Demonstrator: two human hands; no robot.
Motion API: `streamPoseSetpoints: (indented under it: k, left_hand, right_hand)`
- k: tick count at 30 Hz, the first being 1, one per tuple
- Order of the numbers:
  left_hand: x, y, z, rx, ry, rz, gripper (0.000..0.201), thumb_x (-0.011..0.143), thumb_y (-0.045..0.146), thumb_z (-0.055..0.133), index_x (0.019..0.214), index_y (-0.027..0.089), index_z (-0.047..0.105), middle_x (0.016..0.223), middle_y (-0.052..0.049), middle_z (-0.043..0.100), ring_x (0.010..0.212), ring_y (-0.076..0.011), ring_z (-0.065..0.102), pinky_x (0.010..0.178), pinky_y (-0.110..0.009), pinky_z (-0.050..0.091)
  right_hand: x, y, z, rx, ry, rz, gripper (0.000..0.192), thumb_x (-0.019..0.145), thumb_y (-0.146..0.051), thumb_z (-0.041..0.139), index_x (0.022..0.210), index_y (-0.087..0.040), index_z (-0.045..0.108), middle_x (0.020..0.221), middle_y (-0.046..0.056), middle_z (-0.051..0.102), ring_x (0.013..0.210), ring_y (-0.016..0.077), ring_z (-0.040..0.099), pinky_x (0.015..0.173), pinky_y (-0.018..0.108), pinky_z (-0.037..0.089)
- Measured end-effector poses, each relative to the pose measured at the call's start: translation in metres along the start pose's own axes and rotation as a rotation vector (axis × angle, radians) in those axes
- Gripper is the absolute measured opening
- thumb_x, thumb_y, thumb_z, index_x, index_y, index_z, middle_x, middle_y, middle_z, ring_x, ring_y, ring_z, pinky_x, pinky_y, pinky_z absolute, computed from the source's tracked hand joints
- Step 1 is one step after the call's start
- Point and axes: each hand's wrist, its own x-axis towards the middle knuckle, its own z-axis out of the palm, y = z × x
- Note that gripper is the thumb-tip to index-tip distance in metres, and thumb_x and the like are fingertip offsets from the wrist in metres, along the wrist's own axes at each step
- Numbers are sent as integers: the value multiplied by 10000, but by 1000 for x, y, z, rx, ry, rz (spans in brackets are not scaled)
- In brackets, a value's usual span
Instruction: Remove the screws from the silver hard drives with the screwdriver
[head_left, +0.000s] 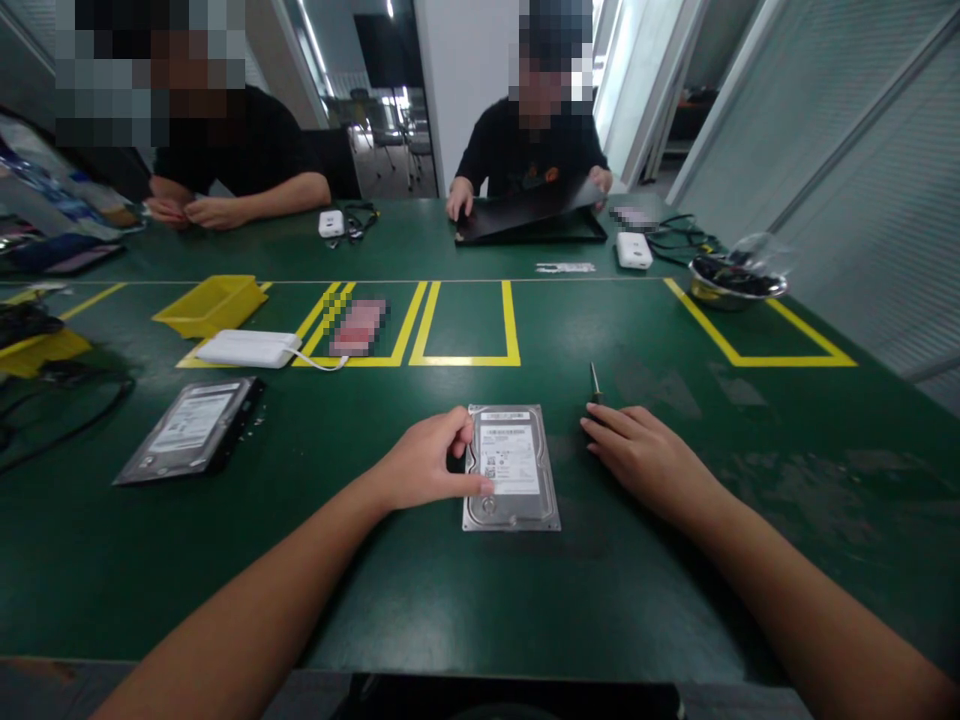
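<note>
Green table (405,600) fills most of my feed. My left hand (424,462) pinches the drive (517,475) by its left side, thumb over the label. My right hand (641,452) lies palm down, fingers together over the screwdriver (595,380); I can't tell whether they grip it. The drive lies flat between both hands, label up. The screwdriver's thin shaft points away from me.
</note>
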Motion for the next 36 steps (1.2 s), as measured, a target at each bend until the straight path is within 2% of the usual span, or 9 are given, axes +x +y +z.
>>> streamPoseSetpoints:
  k: [11, 16, 19, 22, 26, 29, 32, 34, 36]
  left_hand:
    - [1, 0, 1, -26, -3, -6, 531, 699, 576, 772, 894, 212, 438, 823, 34, 502, 719, -143, 466, 622, -260, 333]
    - [2, 6, -2, 93, 11, 9, 534, 695, 583, 764, 800, 209, 396, 746, 54, 463, 660, -129, 404, 596, -258, 290]
    - [2, 19, -7, 261, 7, 83, 491, 723, 569, 746, 796, 197, 433, 772, 34, 516, 718, -155, 452, 670, -289, 315]
    - [1, 38, -8, 439, -15, 184, 355, 815, 508, 684, 879, 194, 533, 902, -16, 591, 875, -220, 513, 759, -342, 342]
    - [-1, 71, 4, 577, -92, 247, 170, 929, 338, 566, 999, 186, 596, 1047, -68, 617, 1015, -252, 545, 863, -388, 409]
    - [1, 92, 18, 658, -93, 191, 226, 908, 335, 595, 1038, 151, 610, 1081, -110, 621, 1037, -279, 564, 891, -414, 462]
    - [5, 103, 29, 671, -90, 121, 337, 887, 393, 628, 1099, 132, 613, 1138, -137, 624, 1110, -309, 563, 929, -440, 486]
    - [6, 102, 34, 653, -80, 102, 504, 857, 494, 649, 1189, 119, 589, 1233, -160, 606, 1196, -334, 534, 991, -463, 467]
    - [5, 96, 37, 634, -73, 125, 792, 785, 658, 651, 1320, 90, 515, 1381, -203, 529, 1318, -373, 451, 1079, -491, 405]
  right_hand:
    - [-5, 3, -3, 61, -35, 87, 383, 968, -245, 468, 1288, -108, 627, 1390, 184, 572, 1119, 289, 610, 974, 456, 525]
    - [-8, 7, 0, 94, -31, 103, 387, 959, -253, 489, 1298, -117, 616, 1386, 180, 575, 1136, 287, 611, 983, 460, 530]
    - [-9, 8, 1, 108, -33, 109, 399, 962, -256, 482, 1318, -121, 601, 1395, 173, 571, 1146, 288, 606, 991, 462, 525]
    - [-10, 8, 1, 121, -43, 114, 452, 965, -273, 483, 1392, -134, 536, 1415, 161, 556, 1161, 288, 599, 995, 462, 520]
    - [-10, 7, 0, 131, -57, 121, 503, 965, -307, 491, 1440, -143, 479, 1428, 160, 541, 1185, 296, 584, 1002, 474, 511]
    - [-10, 7, 0, 137, -63, 129, 503, 964, -307, 491, 1439, -143, 477, 1436, 169, 529, 1201, 300, 578, 1009, 478, 503]
    - [-10, 7, -1, 144, -69, 138, 508, 964, -305, 490, 1447, -147, 466, 1450, 171, 513, 1230, 300, 563, 1027, 477, 491]
    - [-11, 8, -2, 148, -72, 144, 512, 963, -300, 491, 1451, -149, 460, 1456, 172, 505, 1247, 300, 553, 1037, 476, 484]
    - [-11, 8, -3, 153, -74, 150, 511, 960, -296, 494, 1447, -147, 464, 1456, 175, 502, 1255, 301, 549, 1044, 475, 480]
